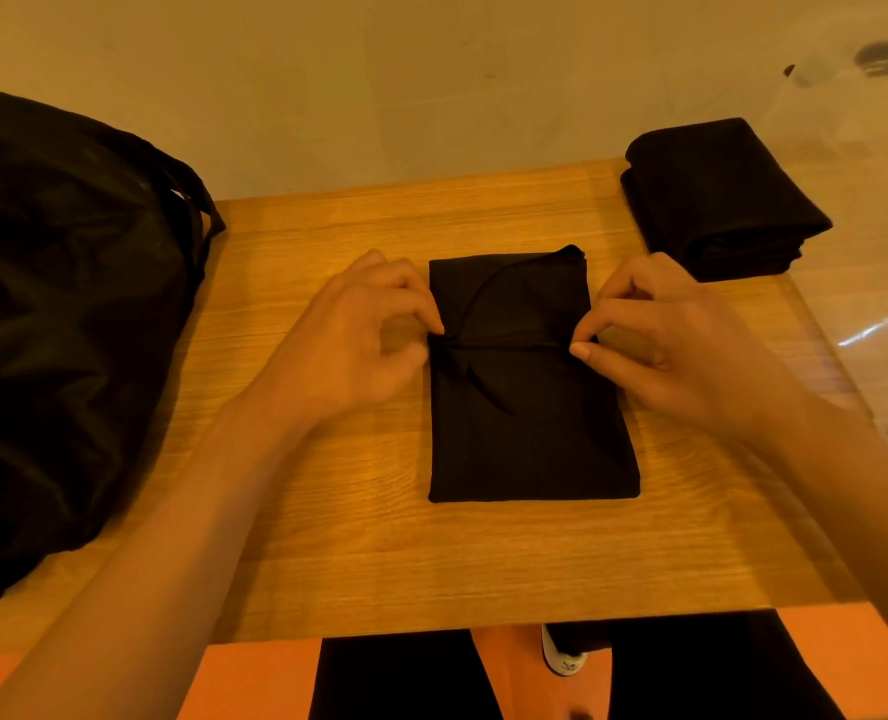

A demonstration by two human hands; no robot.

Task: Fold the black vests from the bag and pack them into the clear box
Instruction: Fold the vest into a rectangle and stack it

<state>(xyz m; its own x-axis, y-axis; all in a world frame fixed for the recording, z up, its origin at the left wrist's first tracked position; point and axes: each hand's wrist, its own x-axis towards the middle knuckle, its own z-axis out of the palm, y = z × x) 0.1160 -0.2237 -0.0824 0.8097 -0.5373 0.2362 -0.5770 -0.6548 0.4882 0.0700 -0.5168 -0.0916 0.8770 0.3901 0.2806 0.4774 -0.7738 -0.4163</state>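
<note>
Wooden table (369, 553), seen from above, me seated at its near edge.

Vest (530, 423): black, lying flat at the middle of the table, already down to a tall narrow rectangle. Near edge straight and square. A curved hem line runs across the far half, and a crease crosses the cloth about halfway up, between my two hands.

Left hand (358, 335): at the vest's left edge, at the crease. Thumb and forefinger pinch the cloth there, the other fingers curled in above it. Heel of the hand over bare wood.

Right hand (660, 335): mirror of the left, at the right edge, same height. Thumb and forefinger closed on the edge of the cloth, remaining fingers curled.

Bag (67, 314): black, big, slumped over the left side of the table, straps hanging toward the far left corner. Well apart from the vest.

Stack of folded vests (717, 200): black, at the far right corner, several layers showing at its near end. Clear box (868, 148): only pale, glinting plastic shows on the right around the stack. Cannot tell whether the stack sits inside it or beside it.
</note>
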